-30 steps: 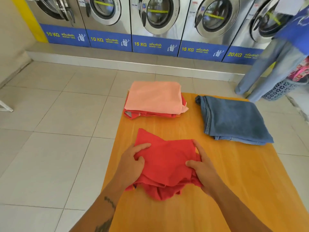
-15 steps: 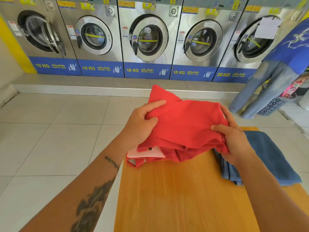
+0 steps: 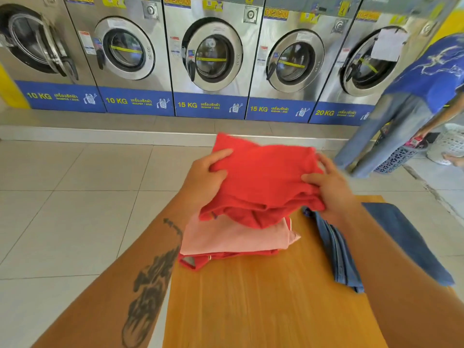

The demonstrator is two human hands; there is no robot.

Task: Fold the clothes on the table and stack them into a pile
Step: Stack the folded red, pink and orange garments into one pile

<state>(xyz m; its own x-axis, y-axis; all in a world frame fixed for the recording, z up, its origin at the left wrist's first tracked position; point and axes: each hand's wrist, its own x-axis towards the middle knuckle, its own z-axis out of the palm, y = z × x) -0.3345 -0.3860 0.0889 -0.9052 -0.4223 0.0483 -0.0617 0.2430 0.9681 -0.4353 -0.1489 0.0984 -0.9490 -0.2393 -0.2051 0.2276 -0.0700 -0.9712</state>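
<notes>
A folded red garment (image 3: 263,182) hangs in the air between my two hands, just above the pile. My left hand (image 3: 204,178) grips its left edge and my right hand (image 3: 329,188) grips its right edge. Below it, at the far left of the orange table (image 3: 263,302), lies the pile: a folded pink garment (image 3: 233,238) on top of a red one (image 3: 200,261). Folded blue jeans (image 3: 401,237) lie to the right of the pile, partly hidden by my right forearm.
A row of steel washing machines (image 3: 213,56) lines the far wall. Another person in a blue shirt (image 3: 431,79) bends over a laundry basket (image 3: 399,156) at the right. Tiled floor (image 3: 75,197) lies left of the table.
Both hands lifted the folded red garment off the table's near part and carried it forward over the pink-topped pile. My view tilted up towards the machines.
</notes>
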